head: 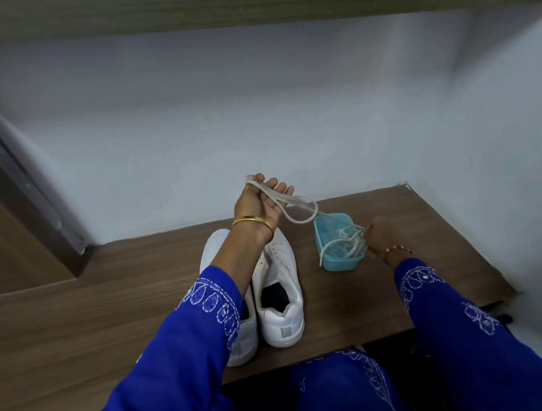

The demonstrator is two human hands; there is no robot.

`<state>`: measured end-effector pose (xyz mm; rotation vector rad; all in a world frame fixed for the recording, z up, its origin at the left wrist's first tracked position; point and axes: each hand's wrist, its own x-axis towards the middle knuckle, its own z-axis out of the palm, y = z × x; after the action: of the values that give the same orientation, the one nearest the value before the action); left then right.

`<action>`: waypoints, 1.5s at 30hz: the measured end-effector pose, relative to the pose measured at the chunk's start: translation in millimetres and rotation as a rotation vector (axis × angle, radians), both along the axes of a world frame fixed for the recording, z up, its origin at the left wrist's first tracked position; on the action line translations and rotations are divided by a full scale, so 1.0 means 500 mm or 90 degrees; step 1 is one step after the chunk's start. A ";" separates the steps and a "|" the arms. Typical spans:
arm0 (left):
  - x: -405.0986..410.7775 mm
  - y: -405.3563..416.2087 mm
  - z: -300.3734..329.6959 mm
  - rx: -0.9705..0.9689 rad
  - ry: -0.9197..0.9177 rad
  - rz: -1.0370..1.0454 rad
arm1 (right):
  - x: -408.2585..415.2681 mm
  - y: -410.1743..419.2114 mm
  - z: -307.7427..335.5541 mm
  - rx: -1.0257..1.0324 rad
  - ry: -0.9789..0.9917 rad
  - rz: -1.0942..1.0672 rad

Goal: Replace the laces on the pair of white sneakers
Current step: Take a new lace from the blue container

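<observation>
Wood-grain surface (106, 312) is carrying everything: your left hand (260, 205) is gripping a lace (297, 209), your right hand (381, 236) pinching it over the blue tub (338, 263) at 3 o'clock of the laceless sneakers (279, 292). Next, probably, you're threading eyelets.

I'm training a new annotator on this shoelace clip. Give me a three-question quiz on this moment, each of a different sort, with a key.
1. True or false: the left hand holds a lace above the sneakers.
2. The blue tub sits where? A) left of the sneakers B) right of the sneakers C) on the floor
3. Fill in: the right hand grips laces at the tub's ____ edge.

Key: 1 true; 2 B; 3 right.
</observation>
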<state>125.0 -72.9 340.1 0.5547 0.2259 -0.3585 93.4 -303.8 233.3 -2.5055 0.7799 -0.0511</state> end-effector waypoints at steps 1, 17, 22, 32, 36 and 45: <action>0.001 0.002 -0.009 0.027 0.014 0.000 | -0.001 0.001 0.005 0.030 0.005 -0.015; 0.041 0.092 -0.060 0.273 0.194 0.270 | -0.023 0.008 0.034 0.433 -0.041 -0.209; 0.015 0.065 -0.076 0.291 0.177 0.196 | -0.072 0.054 0.077 0.205 0.079 -0.043; -0.042 0.003 -0.093 0.383 0.064 0.055 | 0.006 0.091 0.127 0.360 -0.341 -0.069; -0.045 -0.011 -0.096 0.401 0.012 -0.010 | 0.005 0.110 0.155 0.572 -0.341 -0.066; -0.053 -0.019 -0.107 0.481 -0.084 -0.109 | -0.033 0.149 0.217 0.794 -0.432 -0.033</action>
<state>98.3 -82.2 286.8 1.3437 0.1817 -0.3964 77.1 -229.3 342.0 -1.1546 0.3643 -0.3063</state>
